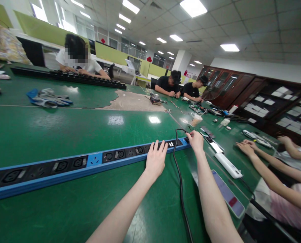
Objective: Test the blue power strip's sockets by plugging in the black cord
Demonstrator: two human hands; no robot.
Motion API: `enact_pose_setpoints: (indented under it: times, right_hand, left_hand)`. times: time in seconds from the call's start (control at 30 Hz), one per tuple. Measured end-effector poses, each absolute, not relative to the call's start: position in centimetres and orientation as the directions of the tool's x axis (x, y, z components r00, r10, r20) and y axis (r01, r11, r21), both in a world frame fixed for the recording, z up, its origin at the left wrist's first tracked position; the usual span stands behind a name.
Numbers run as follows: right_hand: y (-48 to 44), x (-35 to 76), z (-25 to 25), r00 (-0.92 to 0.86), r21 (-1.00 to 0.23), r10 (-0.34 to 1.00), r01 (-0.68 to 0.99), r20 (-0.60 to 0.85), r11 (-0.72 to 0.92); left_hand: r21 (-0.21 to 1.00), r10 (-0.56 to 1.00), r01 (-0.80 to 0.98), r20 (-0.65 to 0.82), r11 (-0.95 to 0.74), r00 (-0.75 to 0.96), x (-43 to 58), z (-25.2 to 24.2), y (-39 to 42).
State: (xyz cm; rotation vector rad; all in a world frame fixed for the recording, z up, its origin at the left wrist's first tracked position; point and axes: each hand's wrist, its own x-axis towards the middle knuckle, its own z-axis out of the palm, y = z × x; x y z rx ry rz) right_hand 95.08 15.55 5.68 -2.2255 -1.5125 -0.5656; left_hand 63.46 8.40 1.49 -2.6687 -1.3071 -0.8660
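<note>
A long blue power strip with black sockets lies across the green table. My left hand rests on the strip near its right end, fingers stretched over the top. At the strip's right tip my right hand is closed around the end where a black cable comes out. The cable loops up behind that hand, then runs down between my forearms toward the table's near edge.
Another person's hands lie on the table at the right, near a white power strip. Blue-grey gloves lie far left. A long black strip and several seated people are at the back. Small parts clutter the far right.
</note>
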Motion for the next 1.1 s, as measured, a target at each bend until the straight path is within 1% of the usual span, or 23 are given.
enact_pose_setpoints:
  times: [0.23,0.47,0.63,0.73,1.0,1.1]
  right_hand:
    - [15.8,95.3,5.9,0.367,-0.095,0.791,0.924,0.49,-0.37]
    - [15.5,96.4,7.4,0.359,-0.091,0.884,0.933,0.3,-0.348]
    - [15.3,96.1,7.8,0.428,-0.097,0.858,0.903,0.284,-0.418]
    - [15.5,95.8,8.6,0.445,-0.098,0.86,0.895,0.25,-0.435]
    - [15.4,94.9,10.4,0.402,-0.015,0.893,0.913,0.201,-0.407]
    - [15.8,94.8,11.1,0.394,0.005,0.908,0.917,0.141,-0.398]
  left_hand:
    - [0.19,0.707,0.744,0.524,-0.641,0.475,63.5,1.2,8.5]
    - [0.196,0.707,0.742,0.526,-0.642,0.473,63.5,1.2,8.5]
    - [0.201,0.709,0.741,0.524,-0.641,0.471,63.6,1.1,8.4]
    - [0.209,0.711,0.738,0.521,-0.642,0.471,63.6,1.2,8.4]
    - [0.215,0.718,0.736,0.505,-0.642,0.48,63.5,1.5,8.3]
    - [0.205,0.715,0.738,0.507,-0.643,0.482,63.4,1.6,8.3]
